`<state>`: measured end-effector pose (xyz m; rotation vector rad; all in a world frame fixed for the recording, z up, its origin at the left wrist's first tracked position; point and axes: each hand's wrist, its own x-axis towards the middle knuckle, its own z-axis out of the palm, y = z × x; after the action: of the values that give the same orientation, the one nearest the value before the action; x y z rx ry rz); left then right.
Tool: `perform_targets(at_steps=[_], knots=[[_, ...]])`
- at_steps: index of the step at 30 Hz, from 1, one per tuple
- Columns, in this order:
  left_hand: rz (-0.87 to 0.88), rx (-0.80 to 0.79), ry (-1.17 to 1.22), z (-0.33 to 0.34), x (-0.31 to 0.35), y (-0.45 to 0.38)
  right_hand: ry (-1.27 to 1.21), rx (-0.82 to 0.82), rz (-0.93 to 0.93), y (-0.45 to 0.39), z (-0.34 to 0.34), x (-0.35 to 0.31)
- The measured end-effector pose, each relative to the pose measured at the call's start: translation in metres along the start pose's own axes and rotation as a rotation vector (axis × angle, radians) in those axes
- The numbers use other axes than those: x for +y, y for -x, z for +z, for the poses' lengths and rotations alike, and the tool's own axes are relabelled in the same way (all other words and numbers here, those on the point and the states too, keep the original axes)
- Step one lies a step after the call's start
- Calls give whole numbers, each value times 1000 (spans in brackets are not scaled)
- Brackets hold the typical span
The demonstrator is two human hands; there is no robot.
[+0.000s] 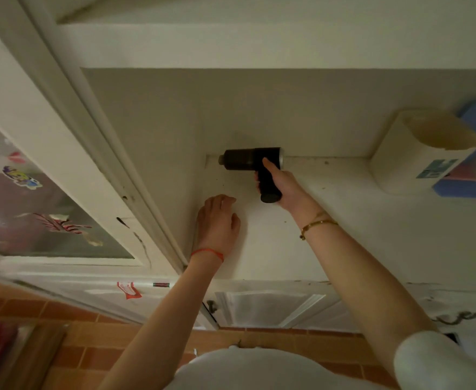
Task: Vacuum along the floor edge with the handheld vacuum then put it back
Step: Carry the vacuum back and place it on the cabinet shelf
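The black handheld vacuum (249, 159) lies sideways on a white shelf surface (329, 226), its nozzle pointing left along the seam where the shelf meets the back wall. My right hand (283, 187) is wrapped around its handle, thumb up on the body. My left hand (217, 220) rests flat on the shelf just left of and below the vacuum, fingers apart, holding nothing.
A cream plastic container (422, 153) stands at the shelf's right, with blue and pink items (461, 187) behind it. A white cabinet door with stickered glass (34, 204) hangs on the left. Below are white drawers (273, 308), a metal hook (456, 318) and orange floor tiles (96, 358).
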<state>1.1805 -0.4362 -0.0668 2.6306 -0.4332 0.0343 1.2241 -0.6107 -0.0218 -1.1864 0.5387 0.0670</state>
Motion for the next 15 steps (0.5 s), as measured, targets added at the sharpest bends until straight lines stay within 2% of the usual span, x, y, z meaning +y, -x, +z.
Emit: perform_targets(at_steps=[15], knots=[[-58,47,-41,13,-7,-15,114,-6,59,-63,37,-8]])
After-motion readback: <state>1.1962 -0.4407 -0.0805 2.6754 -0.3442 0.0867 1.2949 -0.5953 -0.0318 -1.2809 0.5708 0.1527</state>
